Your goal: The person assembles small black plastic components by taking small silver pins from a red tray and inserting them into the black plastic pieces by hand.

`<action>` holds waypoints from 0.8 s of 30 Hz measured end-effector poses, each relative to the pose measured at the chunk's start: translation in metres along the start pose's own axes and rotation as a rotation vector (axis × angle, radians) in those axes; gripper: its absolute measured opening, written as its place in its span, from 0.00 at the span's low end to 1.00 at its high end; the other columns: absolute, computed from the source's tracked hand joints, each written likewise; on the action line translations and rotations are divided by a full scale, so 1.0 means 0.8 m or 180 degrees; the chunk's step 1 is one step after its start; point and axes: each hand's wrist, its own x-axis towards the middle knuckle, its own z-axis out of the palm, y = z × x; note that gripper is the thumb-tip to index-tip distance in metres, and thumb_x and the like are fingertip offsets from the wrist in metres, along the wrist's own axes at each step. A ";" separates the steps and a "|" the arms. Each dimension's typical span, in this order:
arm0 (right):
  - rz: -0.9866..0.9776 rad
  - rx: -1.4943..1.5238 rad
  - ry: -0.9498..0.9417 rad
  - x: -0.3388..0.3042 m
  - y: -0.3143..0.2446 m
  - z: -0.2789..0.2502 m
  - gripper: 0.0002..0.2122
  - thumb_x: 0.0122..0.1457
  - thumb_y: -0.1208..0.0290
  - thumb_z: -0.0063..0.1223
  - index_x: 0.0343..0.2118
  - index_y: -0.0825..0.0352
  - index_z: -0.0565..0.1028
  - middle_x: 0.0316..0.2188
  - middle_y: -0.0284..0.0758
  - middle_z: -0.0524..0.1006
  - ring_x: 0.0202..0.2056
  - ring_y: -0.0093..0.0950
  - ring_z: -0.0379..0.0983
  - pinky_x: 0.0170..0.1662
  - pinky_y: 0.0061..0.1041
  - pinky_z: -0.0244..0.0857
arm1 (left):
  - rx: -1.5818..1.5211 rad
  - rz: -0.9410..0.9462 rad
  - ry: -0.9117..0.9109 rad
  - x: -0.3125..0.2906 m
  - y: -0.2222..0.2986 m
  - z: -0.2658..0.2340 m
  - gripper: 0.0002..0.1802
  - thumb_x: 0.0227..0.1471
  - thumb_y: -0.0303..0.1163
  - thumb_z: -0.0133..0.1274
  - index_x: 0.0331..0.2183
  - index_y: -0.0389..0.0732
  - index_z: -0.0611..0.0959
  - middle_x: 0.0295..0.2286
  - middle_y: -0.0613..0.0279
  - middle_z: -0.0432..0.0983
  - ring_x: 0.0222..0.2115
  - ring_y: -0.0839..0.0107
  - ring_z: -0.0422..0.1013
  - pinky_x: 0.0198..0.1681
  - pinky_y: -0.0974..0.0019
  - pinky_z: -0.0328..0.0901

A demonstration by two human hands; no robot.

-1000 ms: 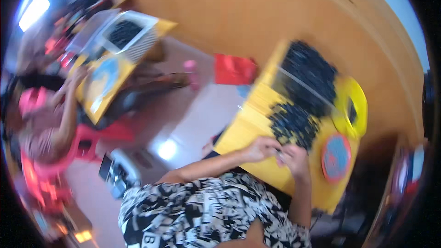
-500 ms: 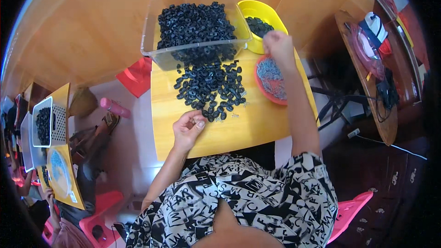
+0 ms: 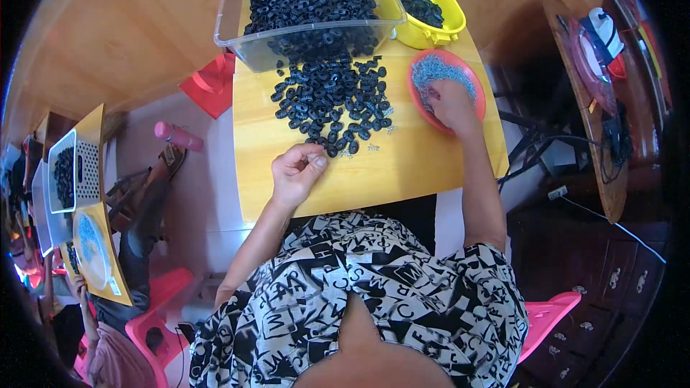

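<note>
Small black pieces [image 3: 330, 93] lie in a loose pile on the yellow table [image 3: 388, 179], in front of the clear bin [image 3: 244, 54]. Many are oval, and their long sides point every which way. Thin silvery bits [image 3: 442, 68] fill the red plate [image 3: 481, 90] on the right, and they cross each other in all directions.

The left hand [image 3: 296, 172] is by the near edge of the pile, with its fingers curled and its thumb close to them. It may have a tiny thing there, but I can't tell. Its arm slants up and to the right. The right arm reaches almost straight ahead, and the right hand [image 3: 454, 106] dips into the plate, back up. Its fingertips are hidden, so I can't tell if they pinch anything.
</note>
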 end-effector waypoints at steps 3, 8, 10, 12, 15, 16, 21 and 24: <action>0.0064 0.0074 0.0088 -0.002 -0.001 0.010 0.09 0.48 0.75 0.52 0.34 0.68 0.74 0.32 0.48 0.74 0.36 0.46 0.71 0.41 0.40 0.65 | 0.0305 0.0026 0.0253 -0.003 0.009 0.003 0.08 0.49 0.24 0.55 0.34 0.32 0.78 0.26 0.67 0.73 0.25 0.82 0.66 0.28 0.78 0.62; 0.0224 0.0304 0.0261 -0.002 -0.009 0.015 0.08 0.46 0.79 0.52 0.32 0.70 0.72 0.31 0.48 0.74 0.36 0.48 0.70 0.40 0.41 0.63 | 0.1767 0.0702 0.0411 0.020 0.030 0.000 0.07 0.47 0.21 0.54 0.33 0.31 0.78 0.26 0.61 0.73 0.23 0.77 0.67 0.27 0.75 0.62; 0.0342 0.0327 0.0157 -0.002 -0.010 0.014 0.09 0.46 0.80 0.51 0.33 0.69 0.72 0.33 0.48 0.74 0.37 0.47 0.70 0.41 0.41 0.64 | 0.2223 0.0905 0.0313 0.038 0.036 0.001 0.10 0.42 0.20 0.56 0.33 0.32 0.79 0.26 0.55 0.71 0.25 0.66 0.69 0.28 0.69 0.64; 0.0386 0.0349 0.0122 -0.003 -0.011 0.014 0.09 0.46 0.80 0.50 0.32 0.69 0.73 0.33 0.49 0.74 0.37 0.46 0.71 0.41 0.41 0.65 | 0.2767 0.1228 0.0235 0.061 0.038 0.004 0.12 0.40 0.20 0.57 0.33 0.32 0.79 0.26 0.53 0.70 0.27 0.62 0.69 0.29 0.66 0.65; 0.0361 0.0381 0.0169 -0.002 -0.011 0.016 0.07 0.46 0.80 0.49 0.31 0.70 0.73 0.32 0.49 0.74 0.36 0.47 0.71 0.41 0.41 0.65 | 0.3163 0.1357 0.0137 0.092 0.034 0.013 0.16 0.35 0.23 0.59 0.33 0.33 0.80 0.28 0.51 0.70 0.30 0.56 0.68 0.32 0.60 0.64; 0.0369 0.0382 0.0194 -0.002 -0.011 0.018 0.07 0.46 0.80 0.48 0.30 0.70 0.73 0.32 0.50 0.74 0.36 0.47 0.71 0.40 0.41 0.65 | 0.3324 0.1437 0.0108 0.100 0.032 0.016 0.16 0.34 0.24 0.60 0.32 0.33 0.80 0.28 0.51 0.70 0.30 0.57 0.68 0.33 0.59 0.63; 0.0334 0.0618 0.0326 0.000 -0.004 0.026 0.07 0.46 0.80 0.48 0.30 0.71 0.74 0.32 0.50 0.74 0.36 0.47 0.71 0.40 0.41 0.65 | 0.3846 0.1187 0.0255 0.118 0.023 0.027 0.15 0.33 0.25 0.60 0.30 0.33 0.81 0.28 0.52 0.70 0.33 0.56 0.67 0.38 0.60 0.63; 0.0182 0.0641 0.0589 -0.002 0.001 0.033 0.07 0.46 0.80 0.48 0.30 0.71 0.74 0.29 0.48 0.74 0.33 0.44 0.71 0.37 0.38 0.65 | 0.3830 0.1244 0.0301 0.120 0.018 0.026 0.12 0.33 0.23 0.60 0.28 0.34 0.81 0.28 0.53 0.71 0.33 0.57 0.68 0.37 0.60 0.63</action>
